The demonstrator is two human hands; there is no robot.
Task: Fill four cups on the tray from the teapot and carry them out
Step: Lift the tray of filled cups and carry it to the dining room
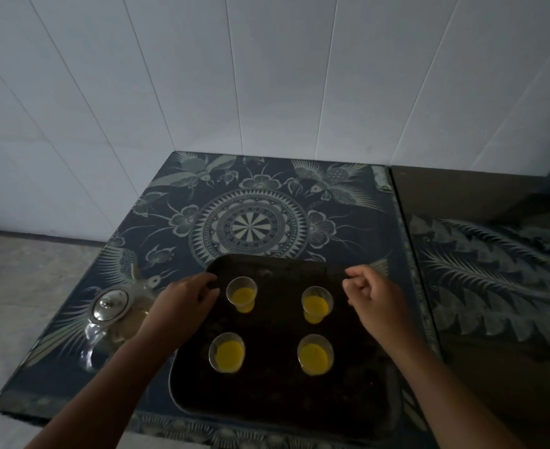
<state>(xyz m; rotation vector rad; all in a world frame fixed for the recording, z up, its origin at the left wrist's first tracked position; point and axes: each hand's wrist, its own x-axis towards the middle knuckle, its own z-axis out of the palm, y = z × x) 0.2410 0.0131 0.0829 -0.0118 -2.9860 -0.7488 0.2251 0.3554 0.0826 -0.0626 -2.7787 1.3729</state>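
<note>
A dark rectangular tray (276, 393) lies on the patterned table. On it stand clear cups with yellow liquid in them: far left (241, 293), far right (316, 304), near left (227, 352) and near right (315, 354). My left hand (182, 306) grips the tray's left rim near the far corner, with the fingers curled over the edge. At the right rim near the far corner, my right hand (375, 303) has its fingers curled on the edge. A glass teapot (111, 314) with a shiny metal lid stands left of the tray, partly behind my left forearm.
The table (254, 218) has a dark blue floral top under glass and stands against a white panelled wall. A second patterned surface (494, 280) adjoins it on the right. Grey floor (24, 286) lies to the left. The light is dim.
</note>
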